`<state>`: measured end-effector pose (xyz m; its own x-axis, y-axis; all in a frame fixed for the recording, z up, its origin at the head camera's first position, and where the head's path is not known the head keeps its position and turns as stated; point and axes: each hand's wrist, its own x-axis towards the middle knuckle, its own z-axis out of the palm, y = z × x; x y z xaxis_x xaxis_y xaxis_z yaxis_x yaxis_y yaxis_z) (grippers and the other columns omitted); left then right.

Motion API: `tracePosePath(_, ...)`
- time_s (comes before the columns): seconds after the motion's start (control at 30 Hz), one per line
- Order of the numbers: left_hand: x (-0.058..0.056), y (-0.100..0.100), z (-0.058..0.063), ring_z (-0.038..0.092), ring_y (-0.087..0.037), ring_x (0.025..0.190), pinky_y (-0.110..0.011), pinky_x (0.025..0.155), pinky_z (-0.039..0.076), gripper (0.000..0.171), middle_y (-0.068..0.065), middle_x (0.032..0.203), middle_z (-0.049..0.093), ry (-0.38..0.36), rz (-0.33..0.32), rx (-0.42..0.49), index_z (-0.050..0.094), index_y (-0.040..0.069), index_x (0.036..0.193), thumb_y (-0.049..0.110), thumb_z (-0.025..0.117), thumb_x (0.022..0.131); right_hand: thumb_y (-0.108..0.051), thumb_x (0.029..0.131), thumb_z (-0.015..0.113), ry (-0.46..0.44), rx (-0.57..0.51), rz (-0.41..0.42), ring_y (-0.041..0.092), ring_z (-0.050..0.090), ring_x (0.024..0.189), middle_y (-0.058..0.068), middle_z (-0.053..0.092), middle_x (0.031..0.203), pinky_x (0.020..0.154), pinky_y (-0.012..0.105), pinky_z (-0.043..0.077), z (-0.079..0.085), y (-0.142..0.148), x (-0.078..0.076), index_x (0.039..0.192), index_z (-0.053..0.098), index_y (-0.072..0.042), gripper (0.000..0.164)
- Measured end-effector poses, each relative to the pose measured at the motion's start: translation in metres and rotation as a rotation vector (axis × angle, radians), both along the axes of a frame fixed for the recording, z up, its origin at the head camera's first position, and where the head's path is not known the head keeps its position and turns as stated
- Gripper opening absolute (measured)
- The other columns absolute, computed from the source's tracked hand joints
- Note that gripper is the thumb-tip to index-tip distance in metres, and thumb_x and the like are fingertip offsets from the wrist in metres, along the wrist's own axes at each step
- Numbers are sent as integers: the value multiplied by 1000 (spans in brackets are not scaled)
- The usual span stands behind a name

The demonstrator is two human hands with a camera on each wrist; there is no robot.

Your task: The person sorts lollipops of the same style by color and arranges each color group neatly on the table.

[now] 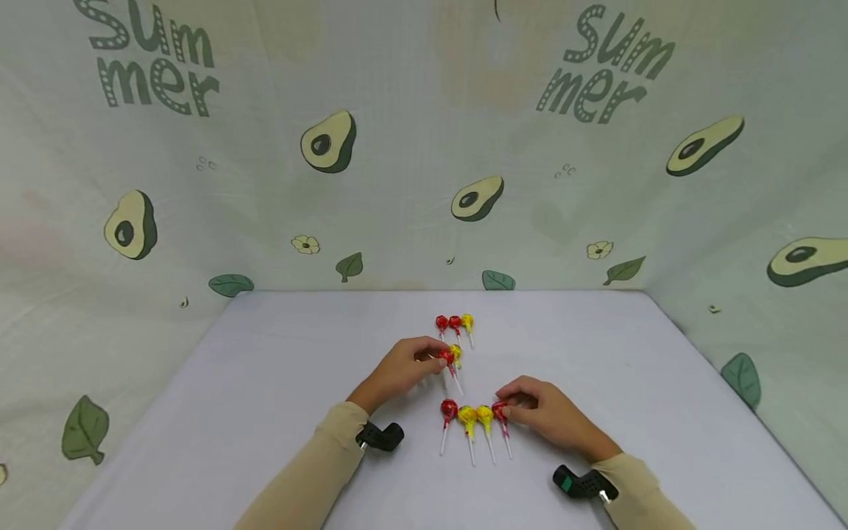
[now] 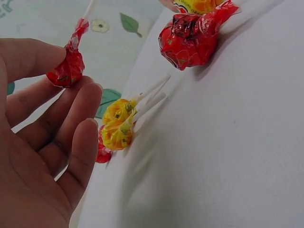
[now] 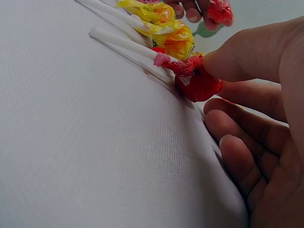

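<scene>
My left hand (image 1: 407, 364) pinches a red-wrapped lollipop (image 2: 68, 70) by its head between thumb and fingers, above the table. In the head view that lollipop overlaps a yellow lollipop (image 1: 456, 352) just behind it. At the right end of the front row, my right hand (image 1: 546, 412) pinches another red lollipop (image 3: 197, 80) by its head, its white stick pointing toward me. Beside it lie two yellow lollipops, the nearer one (image 1: 485, 416) and its neighbour (image 1: 467, 417). A red lollipop (image 1: 448, 410) lies at the row's left end.
Farther back, two red lollipops (image 1: 455, 322) and a yellow lollipop (image 1: 467, 322) lie side by side. A white cloth covers the table (image 1: 285, 383). Behind it hangs a curtain (image 1: 397, 243) printed with avocados and leaves. Each wrist wears a small black camera (image 1: 380, 436).
</scene>
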<state>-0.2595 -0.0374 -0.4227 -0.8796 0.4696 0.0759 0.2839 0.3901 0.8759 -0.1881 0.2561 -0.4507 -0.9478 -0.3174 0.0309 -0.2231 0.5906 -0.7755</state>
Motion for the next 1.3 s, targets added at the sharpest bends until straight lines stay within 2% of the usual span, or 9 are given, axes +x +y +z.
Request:
tracePosePath(0.17,-6,1,2,58,-18,93,-31,71,53,29,7,106,67,28,-9,-11,70,19,124,28,68,96,-29,92,73,16,-3,8,14,60,90,-8,67,103,78,26,49,4,0,0,112,71,-19,22)
tracePosePath(0.43,-8,11,1,57,-17,94,-29,73,52,30,9,105,66,41,-4,-46,71,21,124,30,68,96,-29,92,73,35,-4,14,13,59,89,-7,66,103,77,26,48,3,3,1,111,71,-17,22)
tracePosePath(0.73,-18,11,8,59,-15,95,-29,76,53,28,8,108,67,103,-1,-94,71,19,123,26,69,96,-30,93,73,56,5,17,12,59,88,-10,66,103,77,26,48,1,2,1,111,71,-22,20)
tracePosePath(1.13,-29,24,13,59,-16,96,-28,75,52,36,5,108,66,106,-9,-140,69,14,129,25,69,95,-29,93,72,64,13,19,12,58,88,-8,66,102,75,26,47,3,0,2,111,71,-20,20)
tracePosePath(1.3,-31,29,16,59,-16,97,-28,76,52,34,3,105,66,96,9,-139,70,13,128,23,68,95,-30,93,72,70,24,12,12,57,88,-8,65,101,76,26,47,4,-1,2,110,71,-21,19)
